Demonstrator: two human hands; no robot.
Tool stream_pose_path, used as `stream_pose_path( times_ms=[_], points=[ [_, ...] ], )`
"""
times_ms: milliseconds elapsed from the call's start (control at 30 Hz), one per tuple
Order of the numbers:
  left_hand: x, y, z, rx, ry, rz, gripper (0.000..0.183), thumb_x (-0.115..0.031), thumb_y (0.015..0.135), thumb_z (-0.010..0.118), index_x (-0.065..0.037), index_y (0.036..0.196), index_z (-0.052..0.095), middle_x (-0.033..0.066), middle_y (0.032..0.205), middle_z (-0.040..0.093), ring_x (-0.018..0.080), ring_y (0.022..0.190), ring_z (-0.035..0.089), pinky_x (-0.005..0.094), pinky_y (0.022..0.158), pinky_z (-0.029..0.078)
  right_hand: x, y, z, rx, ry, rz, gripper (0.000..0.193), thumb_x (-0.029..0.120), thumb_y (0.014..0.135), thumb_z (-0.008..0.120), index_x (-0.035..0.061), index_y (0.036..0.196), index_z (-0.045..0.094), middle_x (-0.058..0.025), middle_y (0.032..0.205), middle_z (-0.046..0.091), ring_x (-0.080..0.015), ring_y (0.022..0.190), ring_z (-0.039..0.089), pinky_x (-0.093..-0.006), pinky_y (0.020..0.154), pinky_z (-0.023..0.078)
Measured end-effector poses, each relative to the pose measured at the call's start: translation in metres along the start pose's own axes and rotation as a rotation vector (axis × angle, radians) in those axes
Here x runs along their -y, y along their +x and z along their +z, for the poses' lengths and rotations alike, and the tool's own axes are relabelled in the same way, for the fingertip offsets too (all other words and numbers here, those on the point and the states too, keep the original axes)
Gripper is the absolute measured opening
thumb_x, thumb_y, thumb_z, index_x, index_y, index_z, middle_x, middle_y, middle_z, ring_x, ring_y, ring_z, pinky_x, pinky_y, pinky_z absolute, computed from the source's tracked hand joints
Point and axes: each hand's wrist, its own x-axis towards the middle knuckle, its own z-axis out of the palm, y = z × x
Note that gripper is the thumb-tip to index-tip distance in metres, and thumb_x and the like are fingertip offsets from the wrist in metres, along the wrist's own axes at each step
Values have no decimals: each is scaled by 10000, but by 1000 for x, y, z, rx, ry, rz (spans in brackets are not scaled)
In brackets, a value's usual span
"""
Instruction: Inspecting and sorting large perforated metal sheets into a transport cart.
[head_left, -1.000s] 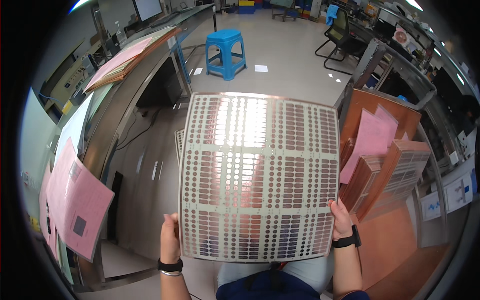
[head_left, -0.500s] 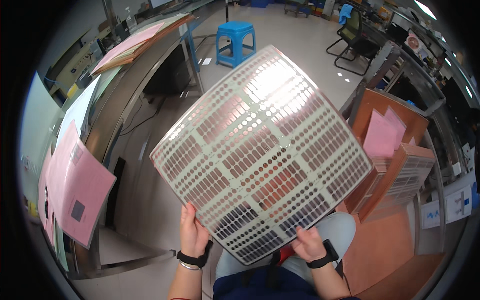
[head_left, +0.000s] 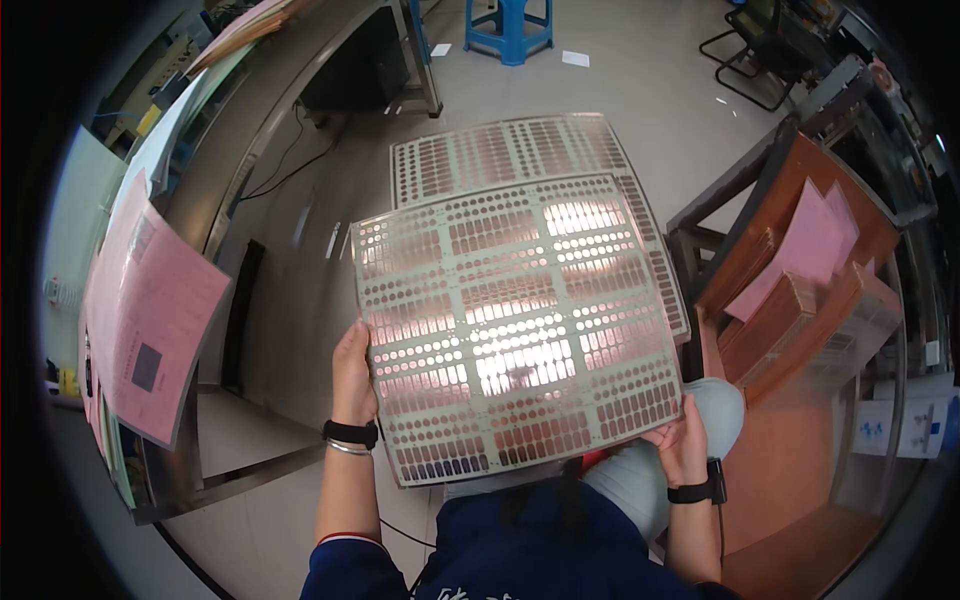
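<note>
A pale green circuit board panel (head_left: 520, 320) with rows of round and oblong copper-coloured pads is held tilted above my lap, light glaring off its middle. My left hand (head_left: 355, 370) grips its left edge, the fingers hidden beneath it. At the near right corner, my right hand (head_left: 682, 435) grips the edge from below, its fingers partly hidden. A second similar panel (head_left: 510, 150) shows beyond the far edge and down the right side, partly covered by the first. What supports that second panel is hidden.
On the right, an orange-brown rack (head_left: 780, 370) holds stacked panels and pink sheets (head_left: 800, 250). A metal-edged bench (head_left: 235, 150) runs along the left, with a pink sheet (head_left: 160, 320) hanging there. Ahead stand a blue stool (head_left: 508, 30) and a black chair (head_left: 765, 55).
The held panel has turned to lie squarer to me and come lower and nearer. My hands have moved apart, and a second panel now shows behind it. The view has tipped downward.
</note>
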Motion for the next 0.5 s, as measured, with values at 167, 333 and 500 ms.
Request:
stream_pose_path(
  times_ms=[167,333,500],
  points=[
    [-2,5,-3,-47,6,-17,301,-241,986,390,-1,1033,566,62,953,627,108,812,596,243,701,487,6,20,-17,-130,-8,-85,437,305,980,380,-21,1269,413,-139,1145,582,-181,996,592,-301,811,510],
    [-2,-13,-11,-67,33,-74,333,-275,990,374,-2,1073,547,64,1037,600,113,877,576,269,755,472,25,24,0,-187,-62,-161,409,238,987,359,-46,1278,399,-213,1195,538,-221,1062,556,-277,840,475],
    [10,-28,2,-116,-14,-123,358,-293,985,399,8,1094,558,64,1040,612,131,918,571,282,826,446,29,19,9,-169,-193,-230,363,207,989,358,-47,1232,450,-178,1150,572,-197,1010,581,-277,863,463]
  ],
)
